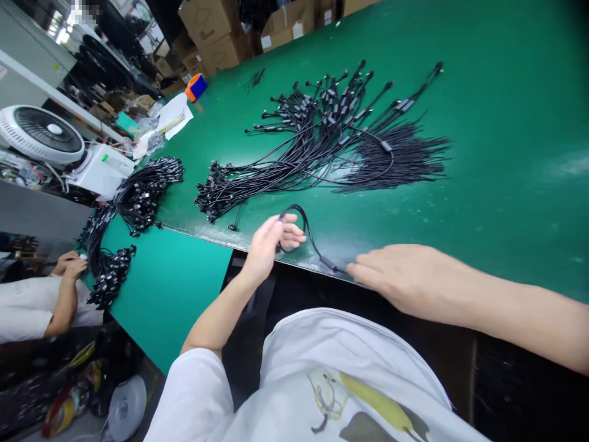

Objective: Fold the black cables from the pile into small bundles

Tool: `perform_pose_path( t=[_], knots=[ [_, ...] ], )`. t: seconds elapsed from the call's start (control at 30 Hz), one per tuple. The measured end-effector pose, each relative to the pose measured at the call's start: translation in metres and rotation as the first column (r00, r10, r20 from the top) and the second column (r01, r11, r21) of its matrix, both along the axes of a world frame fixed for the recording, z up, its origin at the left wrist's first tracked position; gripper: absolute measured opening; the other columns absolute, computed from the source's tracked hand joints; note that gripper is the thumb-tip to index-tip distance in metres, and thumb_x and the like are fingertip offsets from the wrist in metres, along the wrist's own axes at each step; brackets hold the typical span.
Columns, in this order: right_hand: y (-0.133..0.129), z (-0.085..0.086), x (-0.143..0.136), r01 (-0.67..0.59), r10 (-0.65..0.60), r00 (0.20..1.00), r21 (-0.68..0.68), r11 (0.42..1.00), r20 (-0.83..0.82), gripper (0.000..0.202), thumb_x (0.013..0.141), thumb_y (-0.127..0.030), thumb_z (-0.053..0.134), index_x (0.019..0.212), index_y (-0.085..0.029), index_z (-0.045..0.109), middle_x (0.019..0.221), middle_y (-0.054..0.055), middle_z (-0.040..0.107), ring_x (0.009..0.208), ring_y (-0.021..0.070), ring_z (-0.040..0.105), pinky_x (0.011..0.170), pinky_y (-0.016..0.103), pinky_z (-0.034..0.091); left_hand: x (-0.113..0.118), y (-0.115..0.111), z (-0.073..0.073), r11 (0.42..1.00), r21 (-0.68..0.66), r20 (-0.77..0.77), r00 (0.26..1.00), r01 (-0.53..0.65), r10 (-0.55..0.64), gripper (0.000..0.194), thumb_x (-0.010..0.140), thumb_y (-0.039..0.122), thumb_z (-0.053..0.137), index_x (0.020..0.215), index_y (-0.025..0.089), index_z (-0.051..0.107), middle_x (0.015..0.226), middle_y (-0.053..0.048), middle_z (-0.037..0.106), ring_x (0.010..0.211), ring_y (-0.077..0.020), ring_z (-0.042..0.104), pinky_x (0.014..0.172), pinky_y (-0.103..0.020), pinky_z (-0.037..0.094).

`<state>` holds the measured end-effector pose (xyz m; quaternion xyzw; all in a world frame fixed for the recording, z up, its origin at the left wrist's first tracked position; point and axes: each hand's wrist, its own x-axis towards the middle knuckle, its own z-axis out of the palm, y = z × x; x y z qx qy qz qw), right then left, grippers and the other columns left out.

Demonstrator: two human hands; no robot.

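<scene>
A black cable (309, 232) curves in a loop between my two hands at the table's near edge. My left hand (276, 239) pinches it with thumb and forefinger, the other fingers loosely curled. At the other side, my right hand (396, 276) has its fingers pressed together at the cable's far end, just past a dark sleeve on it; motion blurs the fingertips. Beyond my hands a big bundle of black cables (294, 159) with connectors lies on the green table (483, 215). To its right is a pile of thin black ties (400, 159).
More cable bundles (147, 190) lie at the left, where a co-worker's hands (69, 265) are busy. A white fan (46, 135) stands behind them. An orange and blue tape roll (196, 88) and papers (175, 116) lie farther back; cardboard boxes (216, 31) line the far edge.
</scene>
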<state>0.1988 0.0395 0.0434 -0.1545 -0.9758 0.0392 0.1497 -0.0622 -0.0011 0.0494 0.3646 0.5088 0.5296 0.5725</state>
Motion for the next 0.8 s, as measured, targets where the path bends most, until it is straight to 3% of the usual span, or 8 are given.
perform_pose_path(
  t=[0.13,0.27,0.33,0.4,0.47,0.53,0.7,0.8],
  knots=[
    [0.005,0.022,-0.031,-0.012,-0.006,0.992,-0.139,0.990,-0.130,0.026,0.096,-0.017,0.043,0.083,-0.019,0.066,0.071,0.003,0.061,0.061,0.0155,0.053,0.058,0.029,0.032,0.025,-0.013,-0.008,0.944,0.018,-0.236,0.919,0.329,-0.316,0.037,0.090,0.053,0.060,0.103,0.019,0.067,0.084,-0.006,0.067,0.080,-0.0164,0.064,0.075,-0.028,0.048],
    [0.025,0.014,-0.036,0.023,-0.261,0.895,-0.549,0.836,-0.361,0.026,0.099,-0.035,0.047,0.097,-0.020,0.067,0.085,0.004,0.065,0.078,0.0162,0.059,0.070,0.027,0.042,0.025,-0.013,-0.006,0.945,0.015,-0.099,0.941,0.328,-0.325,0.041,0.090,0.057,0.058,0.099,0.018,0.066,0.061,0.002,0.050,0.052,-0.0097,0.043,0.054,-0.026,0.036],
    [0.025,-0.003,-0.039,-0.009,-0.484,0.761,-0.752,0.659,-0.433,0.031,0.095,-0.048,0.053,0.099,-0.020,0.065,0.088,0.005,0.064,0.083,0.0174,0.059,0.077,0.030,0.046,0.024,-0.008,-0.006,0.968,0.007,0.043,0.967,0.249,-0.249,0.043,0.087,0.059,0.062,0.096,0.017,0.065,0.061,0.003,0.044,0.049,-0.0079,0.035,0.050,-0.025,0.030],
    [0.017,-0.023,-0.046,-0.152,-0.641,0.668,-0.913,0.378,-0.377,0.040,0.091,-0.059,0.055,0.094,-0.020,0.063,0.083,0.003,0.061,0.080,0.0175,0.058,0.078,0.032,0.048,0.026,-0.005,-0.008,0.979,-0.022,0.171,0.965,0.204,-0.197,0.045,0.085,0.061,0.063,0.095,0.017,0.064,0.063,0.004,0.040,0.048,-0.0071,0.033,0.049,-0.024,0.028],
    [0.005,-0.037,-0.054,-0.346,-0.718,0.640,-0.937,0.050,-0.274,0.046,0.088,-0.064,0.058,0.082,-0.019,0.056,0.070,-0.001,0.050,0.068,0.0146,0.053,0.069,0.030,0.049,0.032,-0.005,-0.016,0.974,-0.064,0.232,0.953,0.216,-0.196,0.046,0.084,0.062,0.063,0.090,0.017,0.063,0.064,0.004,0.040,0.050,-0.0075,0.037,0.051,-0.024,0.031],
    [-0.006,-0.041,-0.062,-0.494,-0.796,0.574,-0.856,-0.150,-0.192,0.050,0.084,-0.064,0.065,0.072,-0.019,0.047,0.063,-0.005,0.036,0.056,0.0096,0.039,0.057,0.025,0.043,0.040,-0.009,-0.028,0.963,-0.091,0.197,0.952,0.255,-0.233,0.047,0.084,0.063,0.062,0.081,0.016,0.059,0.062,0.004,0.039,0.053,-0.0098,0.046,0.056,-0.026,0.037],
    [-0.016,-0.025,-0.074,-0.638,-0.918,0.336,-0.768,-0.060,-0.208,0.051,0.076,-0.060,0.077,0.070,-0.019,0.047,0.068,-0.004,0.039,0.062,0.0089,0.042,0.061,0.022,0.046,0.051,-0.023,-0.049,0.980,0.084,-0.105,0.980,0.179,-0.170,0.053,0.093,0.066,0.044,0.070,0.019,0.044,0.062,0.003,0.040,0.067,-0.0134,0.053,0.071,-0.029,0.041],
    [-0.017,-0.013,-0.076,-0.657,-0.879,0.356,-0.753,0.004,-0.316,0.042,0.080,-0.059,0.072,0.092,-0.020,0.062,0.093,0.003,0.060,0.091,0.0154,0.058,0.086,0.030,0.052,0.047,-0.020,-0.046,0.976,0.124,-0.336,0.933,0.180,-0.130,0.051,0.080,0.066,0.065,0.076,0.020,0.043,0.070,0.003,0.047,0.069,-0.0124,0.049,0.069,-0.028,0.040]
  ],
)
